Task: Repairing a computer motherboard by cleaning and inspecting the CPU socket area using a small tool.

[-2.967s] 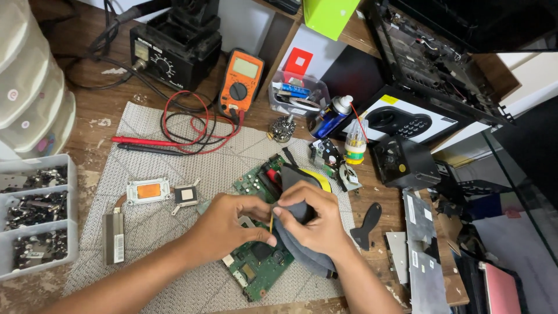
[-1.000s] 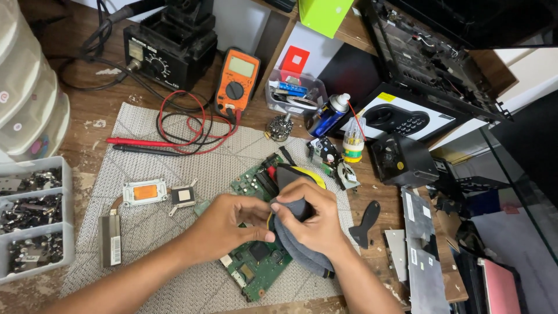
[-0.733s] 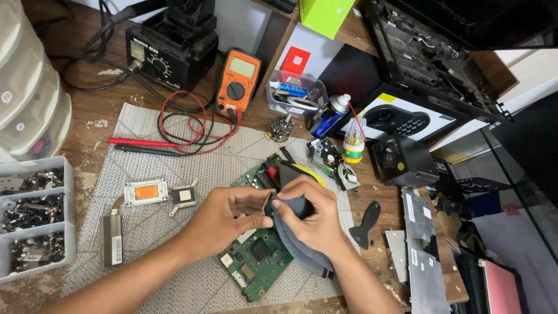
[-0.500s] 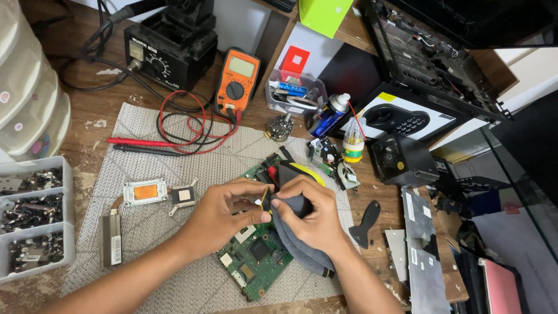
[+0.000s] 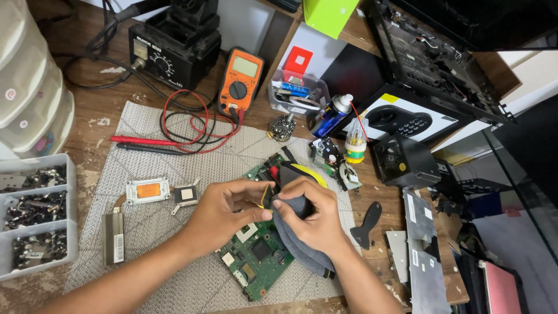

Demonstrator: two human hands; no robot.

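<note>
Single head-worn view, looking steeply down, close over cluttered workbench (image 5: 87,116), facing its far edge

Under both hands: woven grey mat (image 5: 174,244), rough cloth; matt green circuit board (image 5: 256,259). In right hand (image 5: 311,218): soft grey fabric (image 5: 296,244). Beyond: worn wooden bench (image 5: 93,107).

Both hands meet at centre, fingertips pinched together.

Left hand (image 5: 224,212): forearm enters from lower left, wrist roughly straight, back of hand up, fingers curled inward, thumb and forefinger closed in a pinch at the meeting point. Right hand (image 5: 308,212): forearm enters from bottom edge, rising toward centre, knuckles up, fingers bent and bunched, tips pressed against those of the left. Hands touching at fingertips. Both arms bare.
</note>
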